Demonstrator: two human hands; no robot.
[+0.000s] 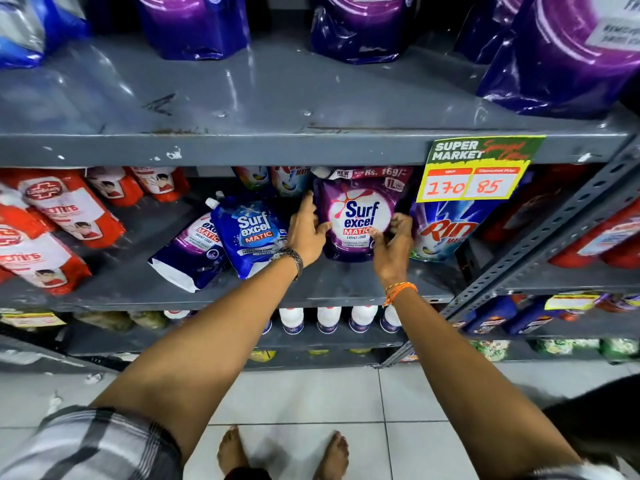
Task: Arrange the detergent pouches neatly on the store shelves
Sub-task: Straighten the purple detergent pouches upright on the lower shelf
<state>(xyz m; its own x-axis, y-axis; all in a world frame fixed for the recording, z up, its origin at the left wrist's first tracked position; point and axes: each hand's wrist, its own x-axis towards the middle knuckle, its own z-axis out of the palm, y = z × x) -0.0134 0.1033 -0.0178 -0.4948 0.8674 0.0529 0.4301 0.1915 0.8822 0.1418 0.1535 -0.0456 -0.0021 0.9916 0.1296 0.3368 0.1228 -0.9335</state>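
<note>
Purple and glossy, the Surf Excel Matic front-load pouch [356, 216] stands upright on the grey metal middle shelf [332, 282], and you have it between both hands. Your left hand [306, 233] presses flat against its left edge, fingers spread and reaching up the side, thumb curled onto the front. Your right hand [393, 244] clasps the lower right corner, fingers bent around the edge and thumb lying on the printed face. Just left of your left hand a blue Surf Excel Matic pouch [251, 233] leans tilted, its white spout pointing up and left, and it lies partly over another purple Surf Excel pouch [188, 251] that is toppled further to the left. To the right, touching or almost touching the held pouch, stands a blue Rin Matic pouch [440, 233], its top hidden behind a yellow and green supermarket price tag [476, 169] reading 170 and 85. Red Lifebuoy refill pouches [65, 209] lie slanted at the far left of the same shelf. On the shelf above, large purple pouches [360, 26] stand in a row. Below, white bottles [327, 318] line the lower shelf. A watch [289, 256] sits on your left wrist and orange thread bands [398, 291] on your right.
</note>
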